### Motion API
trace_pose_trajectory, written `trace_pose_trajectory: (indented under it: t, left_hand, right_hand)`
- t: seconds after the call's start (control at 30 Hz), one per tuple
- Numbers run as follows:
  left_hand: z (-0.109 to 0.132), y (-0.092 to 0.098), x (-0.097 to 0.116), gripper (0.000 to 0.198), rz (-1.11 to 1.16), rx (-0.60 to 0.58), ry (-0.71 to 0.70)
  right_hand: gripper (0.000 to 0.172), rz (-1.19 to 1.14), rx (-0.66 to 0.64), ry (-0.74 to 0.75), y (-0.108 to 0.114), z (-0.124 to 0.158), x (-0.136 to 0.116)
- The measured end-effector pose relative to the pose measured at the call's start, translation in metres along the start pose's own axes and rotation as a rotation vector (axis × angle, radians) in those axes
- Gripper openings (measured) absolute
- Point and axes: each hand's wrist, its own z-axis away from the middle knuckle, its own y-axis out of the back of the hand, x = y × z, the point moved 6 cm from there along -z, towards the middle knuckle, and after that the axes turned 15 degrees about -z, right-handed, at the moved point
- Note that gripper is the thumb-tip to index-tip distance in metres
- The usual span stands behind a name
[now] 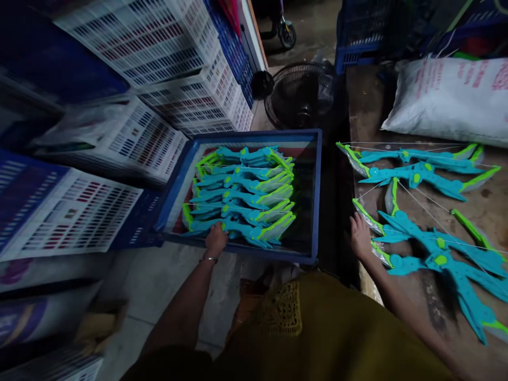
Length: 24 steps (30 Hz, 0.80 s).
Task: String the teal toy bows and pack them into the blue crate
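Observation:
Several teal and green toy bows (238, 198) lie stacked in rows inside a blue crate (318, 196). My left hand (216, 239) is at the crate's near side, its fingers closed round the middle of the nearest bow. On the wooden table (431, 301) to the right, more teal and green bows (440, 251) lie loosely, some crossing each other, with thin strings. My right hand (360, 235) rests at the table's left edge with its fingers apart, beside the green limb tip of one bow.
White crates (174, 47) are stacked at the upper left. A black fan (299, 95) stands beyond the blue crate. A white sack (452, 98) lies at the back of the table. Farther off, a small wheel (287, 35) shows.

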Motion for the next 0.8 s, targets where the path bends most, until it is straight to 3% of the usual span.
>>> trace_pose_trajectory:
  t: [0.17, 0.37, 0.6, 0.8]
  left_hand:
    - [-0.001, 0.0, -0.01, 0.042, 0.019, 0.006, -0.044]
    - [0.002, -0.008, -0.02, 0.042, 0.074, 0.058, -0.023]
    - [-0.001, -0.012, -0.021, 0.037, 0.134, 0.127, 0.053]
    - [-0.001, -0.013, -0.023, 0.035, 0.157, 0.16, 0.085]
  right_hand:
    - [0.066, 0.037, -0.054, -0.162, -0.036, -0.037, 0.007]
    - [0.051, 0.186, -0.227, -0.063, -0.052, -0.039, 0.017]
    - [0.052, 0.262, -0.292, -0.109, -0.046, -0.041, 0.019]
    - [0.054, 0.195, -0.162, -0.017, -0.025, -0.034, 0.037]
